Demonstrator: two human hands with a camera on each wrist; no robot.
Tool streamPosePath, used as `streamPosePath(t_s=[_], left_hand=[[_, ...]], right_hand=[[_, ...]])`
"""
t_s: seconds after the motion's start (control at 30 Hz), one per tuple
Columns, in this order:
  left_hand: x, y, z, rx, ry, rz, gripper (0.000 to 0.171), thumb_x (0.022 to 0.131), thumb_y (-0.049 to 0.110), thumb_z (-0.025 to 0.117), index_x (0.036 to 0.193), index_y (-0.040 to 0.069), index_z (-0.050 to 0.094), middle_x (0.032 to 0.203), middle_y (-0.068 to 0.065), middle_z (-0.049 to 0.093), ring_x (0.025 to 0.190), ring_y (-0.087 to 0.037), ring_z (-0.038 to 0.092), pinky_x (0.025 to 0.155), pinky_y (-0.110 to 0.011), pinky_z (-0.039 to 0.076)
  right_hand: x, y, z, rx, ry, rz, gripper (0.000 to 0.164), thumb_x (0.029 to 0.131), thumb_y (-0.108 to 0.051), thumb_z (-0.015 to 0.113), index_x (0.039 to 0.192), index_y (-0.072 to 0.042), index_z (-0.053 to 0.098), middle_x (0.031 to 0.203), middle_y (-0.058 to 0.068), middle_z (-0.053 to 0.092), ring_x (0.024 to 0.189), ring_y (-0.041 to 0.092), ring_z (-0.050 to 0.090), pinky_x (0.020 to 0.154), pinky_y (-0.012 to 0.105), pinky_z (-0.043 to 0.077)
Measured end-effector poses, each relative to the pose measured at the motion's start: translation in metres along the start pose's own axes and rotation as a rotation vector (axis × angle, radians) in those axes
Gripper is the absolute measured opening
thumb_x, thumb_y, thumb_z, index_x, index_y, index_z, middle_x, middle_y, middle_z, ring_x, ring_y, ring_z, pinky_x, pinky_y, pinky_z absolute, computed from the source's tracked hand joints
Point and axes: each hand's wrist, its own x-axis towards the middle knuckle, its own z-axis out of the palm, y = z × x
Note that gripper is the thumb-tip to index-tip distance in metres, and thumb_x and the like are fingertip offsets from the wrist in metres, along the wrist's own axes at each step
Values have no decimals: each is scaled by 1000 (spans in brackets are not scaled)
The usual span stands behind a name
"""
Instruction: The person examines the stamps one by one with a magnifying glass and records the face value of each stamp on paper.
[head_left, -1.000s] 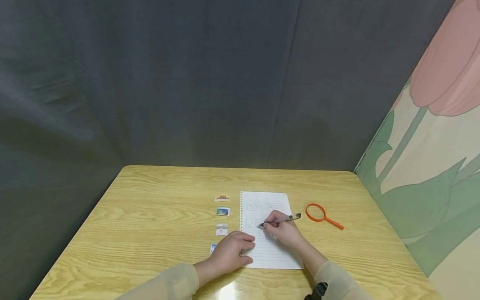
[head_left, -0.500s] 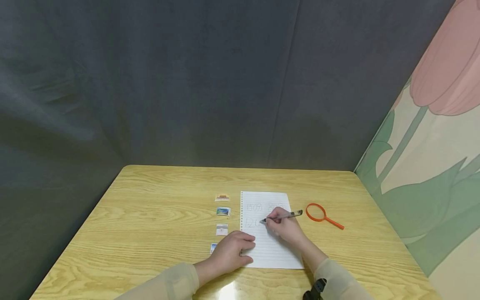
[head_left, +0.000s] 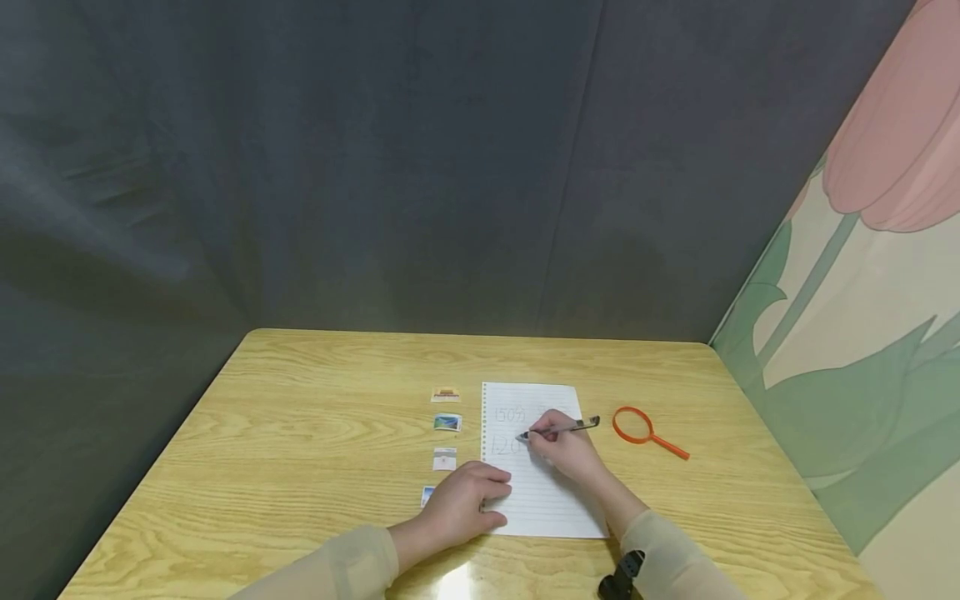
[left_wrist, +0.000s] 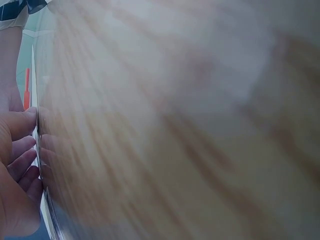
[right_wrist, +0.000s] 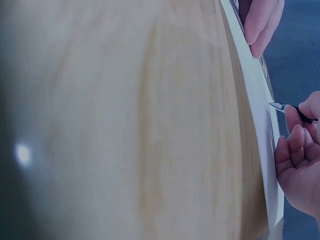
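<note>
A sheet of lined paper [head_left: 551, 508] with punched holes along its left edge lies on the table, bearing handwriting [head_left: 510, 414] that looks like digits. Between thumb and fingers my right hand [head_left: 567, 450] pinches a pen [head_left: 573, 426], its tip on or just over the second written line. In the right wrist view the pen's tip [right_wrist: 275, 105] points at the paper's surface. My left hand [head_left: 467, 504] rests with its fingers on the paper's left edge. Left of the paper several stamps stand in a column; the lowest stamp [head_left: 427, 495] is partly covered by that hand.
An orange magnifying glass [head_left: 649, 432] lies to the right of the paper. The wooden table [head_left: 300, 433] meets a dark curtain [head_left: 405, 208] at the back. On the right is a wall with a painted tulip [head_left: 892, 133].
The pen and right hand moved slightly right and up, then a little back left. A rounded digit after the "1.2" is now visible. My left hand has stayed in place.
</note>
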Motion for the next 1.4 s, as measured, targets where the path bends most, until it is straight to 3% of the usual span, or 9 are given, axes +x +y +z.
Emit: streamPosePath(t_s=[0.67,1.4], left_hand=[[0,1,0,13,6,0,36,81,23,82,114,12,75,126,1,66,118,-17,57,103,-28,44],[1,0,1,8,-4,-12,37,81,23,82,115,12,74,127,2,65,120,-17,56,105,-28,43]], right_hand=[[-8,6,-12,42,52,69,8,84,-1,70,88,-2,64,69,2,60,55,11,51,48,20,41],[-5,4,-5,-6,32,15,5,84,-1,69,86,-2,64,66,-2,56,56,11,50,49,19,39]])
